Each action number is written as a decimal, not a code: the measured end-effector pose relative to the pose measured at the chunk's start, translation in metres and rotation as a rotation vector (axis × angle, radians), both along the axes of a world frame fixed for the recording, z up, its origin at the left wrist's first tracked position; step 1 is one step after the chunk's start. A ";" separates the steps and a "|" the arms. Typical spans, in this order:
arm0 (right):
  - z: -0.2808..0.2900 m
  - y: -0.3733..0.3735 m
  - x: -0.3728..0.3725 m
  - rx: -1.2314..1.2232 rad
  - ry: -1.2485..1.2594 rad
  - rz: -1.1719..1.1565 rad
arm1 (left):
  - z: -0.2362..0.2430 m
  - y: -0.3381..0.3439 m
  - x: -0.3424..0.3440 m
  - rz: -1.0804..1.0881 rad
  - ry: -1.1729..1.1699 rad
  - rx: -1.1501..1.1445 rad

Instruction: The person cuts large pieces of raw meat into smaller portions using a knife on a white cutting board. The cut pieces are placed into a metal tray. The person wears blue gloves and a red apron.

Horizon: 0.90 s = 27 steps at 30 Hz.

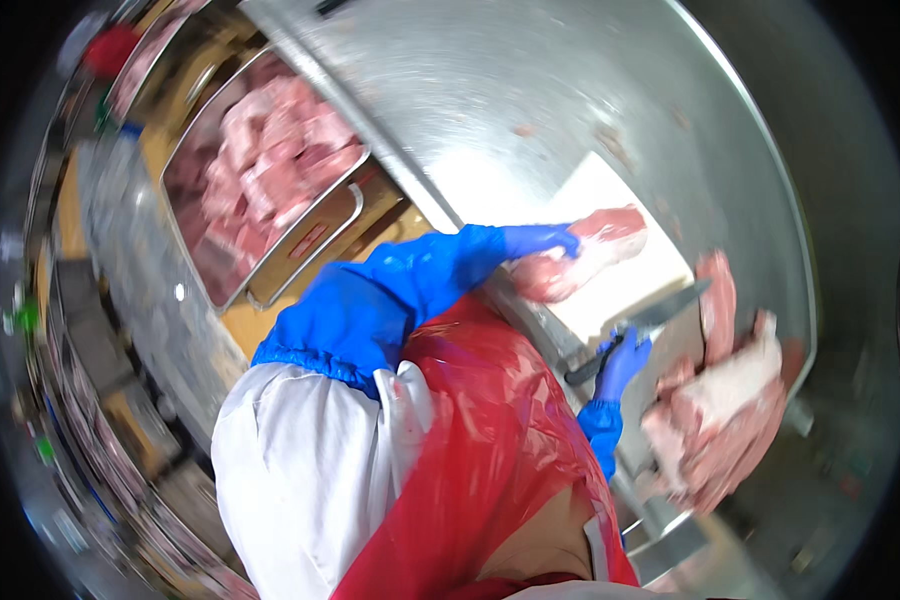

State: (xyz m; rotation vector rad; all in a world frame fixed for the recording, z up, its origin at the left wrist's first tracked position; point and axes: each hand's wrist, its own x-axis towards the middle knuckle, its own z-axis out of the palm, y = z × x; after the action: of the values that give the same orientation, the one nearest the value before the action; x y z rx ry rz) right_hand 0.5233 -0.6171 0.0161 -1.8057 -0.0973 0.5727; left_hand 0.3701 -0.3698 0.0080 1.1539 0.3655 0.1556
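White board on a steel table, taken as landmark; the meat, a pink elongated piece, lies across the board, its left end at the board's left edge; the left hand, in a blue glove, is closed over the meat toward that end, gripping it; the right hand, likewise gloved, lies near the board's lower edge, its fingers wrapped around the dark handle of a knife; the blade points rightward along the board's lower right side, its tip by a strip of meat, whether touching cannot be told; right of the board and below the strip lies a larger, pale-backed slab; well left of the board stands a metal bin of pink chunks.
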 end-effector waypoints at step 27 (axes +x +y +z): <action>0.015 0.175 -0.086 0.136 0.040 0.559 | -0.112 0.005 -0.539 0.249 1.466 1.470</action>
State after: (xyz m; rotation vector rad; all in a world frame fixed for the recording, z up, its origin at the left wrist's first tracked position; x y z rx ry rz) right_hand 0.4370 -0.4417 0.0315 -1.6284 -0.6126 0.9692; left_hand -0.1684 -0.3653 -0.1035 2.5520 1.9053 -0.3303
